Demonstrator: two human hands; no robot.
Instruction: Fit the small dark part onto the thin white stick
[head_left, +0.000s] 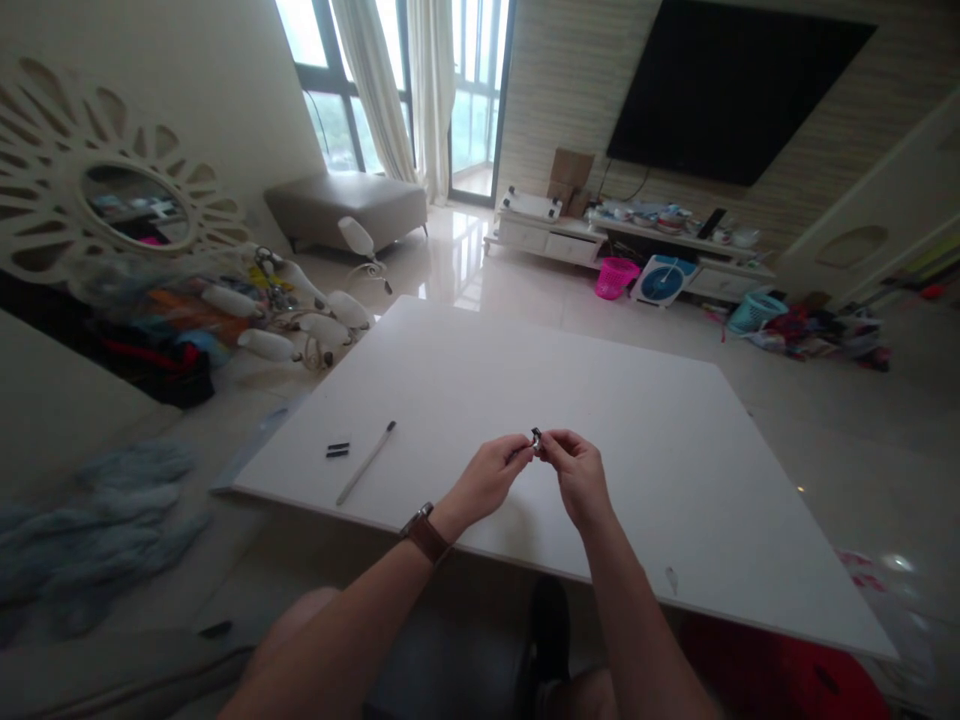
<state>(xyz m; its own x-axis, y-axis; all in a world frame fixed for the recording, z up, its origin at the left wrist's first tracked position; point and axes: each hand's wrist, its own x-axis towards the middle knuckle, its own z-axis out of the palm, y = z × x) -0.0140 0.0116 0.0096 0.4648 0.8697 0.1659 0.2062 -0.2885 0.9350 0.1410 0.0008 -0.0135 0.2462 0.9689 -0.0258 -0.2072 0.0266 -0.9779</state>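
Observation:
Above the front middle of a white table, my two hands meet around a small black and silver piece, too small to name. My left hand, with a brown-strapped watch at its wrist, pinches the piece from the left. Thumb and fingers of my right hand close on its right side. Off to the left on the tabletop lies a thin grey stick with a black tip. Two short black strips rest beside it. A small clear teardrop-shaped object sits near the front edge at right.
A multi-arm lamp with white shades stands close to the table's left corner. Behind are a padded bench, a pink basket and a blue fan. Grey cloth lies on the floor at left; something red is under the right edge.

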